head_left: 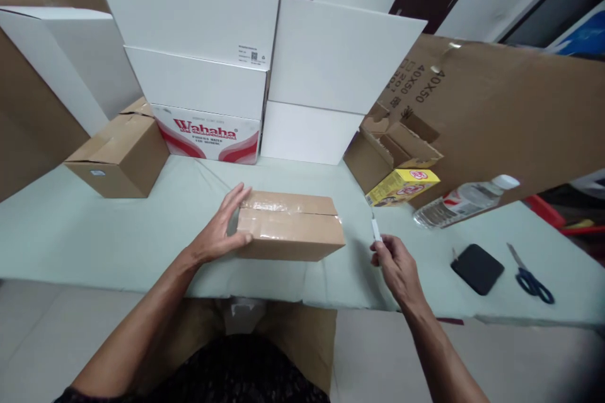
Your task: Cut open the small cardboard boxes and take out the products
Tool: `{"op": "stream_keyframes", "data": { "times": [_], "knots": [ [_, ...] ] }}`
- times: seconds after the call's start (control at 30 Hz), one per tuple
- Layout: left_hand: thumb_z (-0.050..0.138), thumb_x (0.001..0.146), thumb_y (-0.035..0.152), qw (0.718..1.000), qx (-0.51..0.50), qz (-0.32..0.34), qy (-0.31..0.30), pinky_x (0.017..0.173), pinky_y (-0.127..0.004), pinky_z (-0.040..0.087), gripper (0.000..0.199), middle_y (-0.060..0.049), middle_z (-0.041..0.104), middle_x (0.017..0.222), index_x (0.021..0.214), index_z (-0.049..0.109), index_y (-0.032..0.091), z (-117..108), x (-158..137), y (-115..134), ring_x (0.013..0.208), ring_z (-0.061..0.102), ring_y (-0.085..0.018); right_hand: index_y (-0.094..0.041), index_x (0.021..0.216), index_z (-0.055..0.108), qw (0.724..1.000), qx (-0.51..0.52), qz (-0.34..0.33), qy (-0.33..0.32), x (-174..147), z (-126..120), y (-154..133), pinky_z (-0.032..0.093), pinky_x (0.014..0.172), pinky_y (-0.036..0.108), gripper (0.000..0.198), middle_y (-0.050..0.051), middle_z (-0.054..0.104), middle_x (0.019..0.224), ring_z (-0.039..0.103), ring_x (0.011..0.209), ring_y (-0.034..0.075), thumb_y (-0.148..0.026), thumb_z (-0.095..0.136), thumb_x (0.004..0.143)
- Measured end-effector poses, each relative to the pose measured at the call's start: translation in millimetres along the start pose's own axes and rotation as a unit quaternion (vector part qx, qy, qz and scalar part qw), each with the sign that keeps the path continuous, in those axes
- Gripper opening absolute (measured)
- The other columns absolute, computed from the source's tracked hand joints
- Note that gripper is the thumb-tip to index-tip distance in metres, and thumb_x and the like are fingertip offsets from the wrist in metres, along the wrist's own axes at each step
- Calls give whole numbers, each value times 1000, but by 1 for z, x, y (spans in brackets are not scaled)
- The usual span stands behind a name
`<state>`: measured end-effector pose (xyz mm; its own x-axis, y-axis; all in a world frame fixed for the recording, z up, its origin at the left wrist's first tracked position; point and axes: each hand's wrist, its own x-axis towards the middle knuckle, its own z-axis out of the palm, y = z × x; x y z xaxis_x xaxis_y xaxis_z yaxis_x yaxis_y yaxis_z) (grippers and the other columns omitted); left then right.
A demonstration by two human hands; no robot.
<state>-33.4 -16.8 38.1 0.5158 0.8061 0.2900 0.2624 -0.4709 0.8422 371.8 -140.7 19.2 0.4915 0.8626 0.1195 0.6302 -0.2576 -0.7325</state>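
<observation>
A taped brown cardboard box (293, 227) lies near the front of the table with a seam running along its top. My left hand (222, 227) grips its left end, thumb at the front edge and fingers toward the back corner. To the right of the box, my right hand (396, 264) is closed around a small utility knife (375, 229) with a white handle. Its thin blade points away from me, apart from the box. Beyond the blade tip stands a yellow printed carton (401, 187).
White boxes, one marked Wahaha (208, 133), wall off the back. A closed brown box (120, 151) sits at left, an open brown box (378, 154) at back right. Rightward are a water bottle (466, 203), a black pouch (478, 269) and scissors (529, 278).
</observation>
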Motion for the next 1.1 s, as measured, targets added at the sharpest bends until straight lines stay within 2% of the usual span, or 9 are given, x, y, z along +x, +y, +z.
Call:
{"op": "stream_keyframes", "data": {
  "times": [0.1, 0.17, 0.27, 0.4, 0.6, 0.7, 0.83, 0.97, 1.1],
  "knots": [
    [72, 84, 58, 994, -47, -53, 86, 126, -59, 30, 97, -17, 25, 174, 165, 32, 23, 13, 2, 0, 159, 27, -41, -24, 97, 58, 968, 250, 5, -22, -5, 20, -39, 45, 55, 29, 38, -4, 55, 72, 51, 56, 14, -60, 63, 87],
    [71, 84, 59, 988, -66, -83, 110, 125, -56, 33, 97, -18, 33, 170, 165, 32, 20, 20, 4, 0, 155, 36, -40, -25, 96, 58, 958, 284, 9, -32, -9, 41, -60, 40, 47, 27, 41, -6, 51, 69, 45, 50, 12, -65, 60, 89],
    [70, 84, 58, 988, -50, -91, 116, 127, -54, 32, 86, -17, 45, 164, 157, 46, 18, 21, 6, 0, 153, 41, -39, -24, 92, 60, 951, 303, 13, -54, -13, 69, -75, 39, 44, 26, 43, -6, 48, 66, 40, 47, 11, -67, 57, 92],
    [70, 82, 58, 988, -35, -81, 125, 128, -56, 28, 81, -18, 46, 163, 149, 55, 15, 13, 6, -1, 153, 40, -41, -23, 98, 65, 951, 298, -2, -80, -13, 74, -76, 44, 47, 26, 42, -4, 55, 71, 46, 53, 12, -64, 60, 91],
    [73, 80, 61, 988, -76, -59, 119, 129, -56, 24, 93, -18, 35, 170, 158, 44, 18, 12, 6, -11, 157, 31, -41, -24, 104, 76, 978, 169, -54, -110, 4, 24, -77, 51, 56, 30, 42, 1, 65, 74, 56, 60, 16, -61, 65, 89],
    [71, 80, 63, 987, -111, -25, 115, 129, -56, 22, 97, -16, 32, 171, 161, 40, 19, 16, 7, -17, 157, 30, -42, -28, 110, 78, 973, 67, -135, -175, 8, -1, -99, 52, 57, 34, 43, 4, 71, 78, 59, 60, 19, -62, 61, 92],
    [70, 79, 66, 981, -160, 4, 110, 129, -57, 19, 95, -14, 32, 171, 159, 43, 20, 24, 9, -28, 157, 28, -43, -29, 106, 76, 934, -75, -280, -210, 10, -11, -143, 51, 64, 36, 42, 7, 74, 88, 65, 71, 23, -61, 50, 98],
    [70, 78, 69, 974, -189, 23, 123, 129, -59, 19, 94, -13, 35, 167, 157, 46, 23, 32, 11, -37, 155, 29, -45, -23, 92, 71, 895, -201, -352, -187, 15, 0, -180, 44, 61, 31, 45, 6, 68, 84, 62, 68, 18, -49, 38, 106],
    [70, 77, 71, 973, -187, 31, 129, 129, -59, 19, 91, -13, 41, 162, 153, 51, 24, 33, 13, -41, 154, 30, -44, -21, 94, 71, 843, -300, -422, -147, 21, 17, -197, 35, 57, 28, 37, 5, 68, 91, 60, 66, 15, -41, 43, 106]
  ]
}}
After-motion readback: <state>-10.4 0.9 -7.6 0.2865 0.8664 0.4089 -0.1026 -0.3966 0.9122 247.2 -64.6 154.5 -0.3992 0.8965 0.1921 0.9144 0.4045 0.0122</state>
